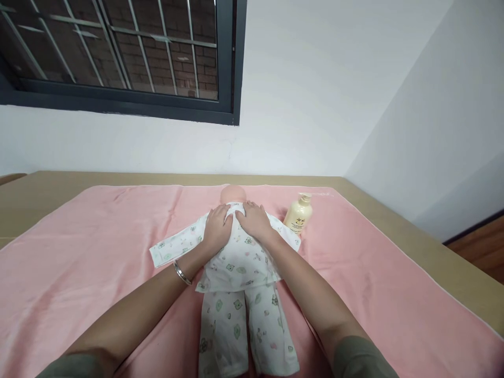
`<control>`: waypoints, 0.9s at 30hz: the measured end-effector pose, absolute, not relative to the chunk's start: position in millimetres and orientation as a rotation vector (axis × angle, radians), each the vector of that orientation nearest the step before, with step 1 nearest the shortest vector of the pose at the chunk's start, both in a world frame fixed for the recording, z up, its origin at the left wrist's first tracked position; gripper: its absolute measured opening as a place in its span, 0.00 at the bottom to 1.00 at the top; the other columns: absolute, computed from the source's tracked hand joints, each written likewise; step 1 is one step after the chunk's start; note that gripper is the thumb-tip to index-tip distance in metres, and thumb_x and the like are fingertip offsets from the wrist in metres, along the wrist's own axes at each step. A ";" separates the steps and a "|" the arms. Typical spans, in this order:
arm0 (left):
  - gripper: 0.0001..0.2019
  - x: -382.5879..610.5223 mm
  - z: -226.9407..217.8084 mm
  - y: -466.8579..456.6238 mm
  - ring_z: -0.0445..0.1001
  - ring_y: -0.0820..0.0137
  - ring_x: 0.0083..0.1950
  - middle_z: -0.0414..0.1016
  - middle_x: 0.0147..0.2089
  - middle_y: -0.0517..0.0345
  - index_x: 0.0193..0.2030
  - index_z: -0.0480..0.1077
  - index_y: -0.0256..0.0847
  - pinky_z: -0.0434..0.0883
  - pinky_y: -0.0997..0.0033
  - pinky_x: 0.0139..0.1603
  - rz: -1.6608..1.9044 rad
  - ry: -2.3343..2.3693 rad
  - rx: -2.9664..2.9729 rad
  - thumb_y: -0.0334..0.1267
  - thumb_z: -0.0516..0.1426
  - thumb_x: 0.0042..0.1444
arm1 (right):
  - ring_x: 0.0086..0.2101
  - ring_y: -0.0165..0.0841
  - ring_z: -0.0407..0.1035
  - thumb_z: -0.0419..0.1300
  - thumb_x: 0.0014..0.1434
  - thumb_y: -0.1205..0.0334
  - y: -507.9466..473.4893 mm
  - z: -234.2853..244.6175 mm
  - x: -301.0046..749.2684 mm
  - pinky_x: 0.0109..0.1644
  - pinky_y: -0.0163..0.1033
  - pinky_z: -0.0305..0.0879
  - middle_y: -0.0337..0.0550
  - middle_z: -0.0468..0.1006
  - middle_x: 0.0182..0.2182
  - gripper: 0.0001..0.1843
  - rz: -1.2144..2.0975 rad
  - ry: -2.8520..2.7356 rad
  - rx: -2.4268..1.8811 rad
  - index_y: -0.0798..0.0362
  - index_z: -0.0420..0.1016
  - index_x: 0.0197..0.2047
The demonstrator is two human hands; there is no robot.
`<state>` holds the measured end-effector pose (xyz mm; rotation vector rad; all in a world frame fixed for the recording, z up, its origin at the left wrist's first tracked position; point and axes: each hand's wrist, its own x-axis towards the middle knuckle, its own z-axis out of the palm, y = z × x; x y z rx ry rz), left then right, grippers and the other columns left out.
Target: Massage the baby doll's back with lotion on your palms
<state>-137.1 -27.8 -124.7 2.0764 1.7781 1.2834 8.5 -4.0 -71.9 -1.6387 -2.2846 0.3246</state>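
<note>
A baby doll [233, 193] lies stretched out, its head toward the wall and the back of its head showing. It wears a white printed long-sleeved top [241, 268] and matching trousers [226, 331]. My left hand [216, 227] rests flat on the left shoulder of the top, fingers extended toward the doll's neck. On the other shoulder lies my right hand [254, 220], also flat with its fingers spread. Both hands touch the cloth and grip nothing. The doll's own hands are hidden in the sleeves.
A pale yellow pump-less looking bottle [299, 212] stands tilted in view beside the right sleeve. Beneath everything is a pink sheet [366, 273] with wrinkles, over a tan surface [444, 257]. A white wall [291, 105] and a barred window [118, 47] are behind.
</note>
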 end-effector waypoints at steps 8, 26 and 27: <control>0.24 -136.0 -122.9 -28.4 0.64 0.56 0.68 0.69 0.64 0.40 0.61 0.67 0.33 0.58 0.49 0.70 1.167 1.830 2.193 0.41 0.41 0.68 | 0.71 0.47 0.39 0.42 0.70 0.47 -11.6 -69.8 10.0 0.71 0.57 0.31 0.55 0.50 0.72 0.36 0.261 -2.359 -1.660 0.61 0.51 0.72; 0.24 -138.1 -107.1 -28.6 0.66 0.55 0.67 0.67 0.66 0.39 0.64 0.64 0.33 0.61 0.49 0.68 0.859 1.895 2.376 0.42 0.41 0.69 | 0.64 0.50 0.58 0.42 0.70 0.60 -29.0 -59.2 1.5 0.64 0.53 0.51 0.65 0.63 0.65 0.27 0.148 -2.474 -1.681 0.64 0.60 0.66; 0.24 -138.8 -107.1 -28.2 0.66 0.55 0.67 0.68 0.65 0.40 0.64 0.64 0.34 0.61 0.49 0.68 0.860 1.882 2.397 0.42 0.41 0.69 | 0.62 0.49 0.60 0.42 0.69 0.61 -29.9 -58.5 1.7 0.63 0.52 0.53 0.64 0.66 0.63 0.26 0.156 -2.497 -1.656 0.63 0.62 0.65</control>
